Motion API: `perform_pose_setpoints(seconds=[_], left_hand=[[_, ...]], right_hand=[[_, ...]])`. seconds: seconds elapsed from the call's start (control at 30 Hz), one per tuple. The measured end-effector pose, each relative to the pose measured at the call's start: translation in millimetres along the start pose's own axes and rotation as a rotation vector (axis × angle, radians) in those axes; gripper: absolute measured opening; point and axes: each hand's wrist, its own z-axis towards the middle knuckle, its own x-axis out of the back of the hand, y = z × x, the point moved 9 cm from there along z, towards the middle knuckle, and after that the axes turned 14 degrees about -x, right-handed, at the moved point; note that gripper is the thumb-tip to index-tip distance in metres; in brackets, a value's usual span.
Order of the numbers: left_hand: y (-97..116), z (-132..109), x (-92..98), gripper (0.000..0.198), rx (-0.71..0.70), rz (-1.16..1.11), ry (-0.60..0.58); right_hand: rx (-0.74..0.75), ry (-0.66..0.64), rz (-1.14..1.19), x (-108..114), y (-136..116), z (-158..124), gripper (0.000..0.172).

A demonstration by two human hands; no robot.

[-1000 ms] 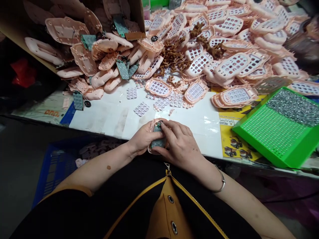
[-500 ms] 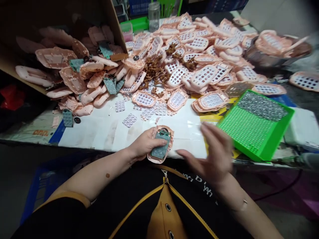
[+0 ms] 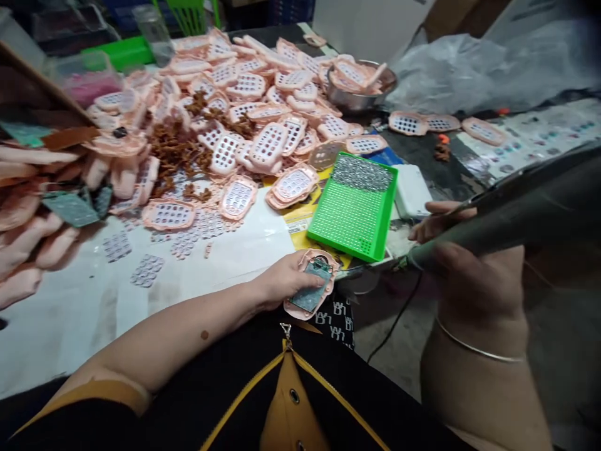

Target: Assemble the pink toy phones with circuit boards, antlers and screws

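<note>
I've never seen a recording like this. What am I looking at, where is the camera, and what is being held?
There's no machine here: one camera, worn on a person's head, looks down at their own bare hands. The left hand holds a pink moulded casing with a green circuit board on it. The right hand grips a dark pen-shaped tool. The white-covered bench carries heaped pink keypad mouldings, brown moulding scraps and a green perforated tray.

Unreadable white print on black shirt [image 3: 338, 321]
</note>
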Motion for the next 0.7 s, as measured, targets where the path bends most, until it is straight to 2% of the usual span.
perform_pose_setpoints(seconds=[0.07,0.2,0.3,0.43,0.7], left_hand=[[-5,4,3.8,0.038,0.021,0.005,0.048],[-2,2,13.2,0.042,0.045,0.021,0.175],[3,0,14.1,0.043,0.062,0.049,0.219],[5,0,12.2,0.046,0.095,0.070,0.238],[8,0,9.2,0.048,0.112,0.069,0.245]], right_hand=[[-0.118,-0.070,0.186,-5,13,9,0.046],[-0.205,0.056,0.100,-16,19,22,0.049],[-0.137,0.095,0.233,-24,17,25,0.041],[-0.047,0.067,0.452,-29,20,22,0.036],[-0.056,0.079,0.351,-30,28,17,0.035]])
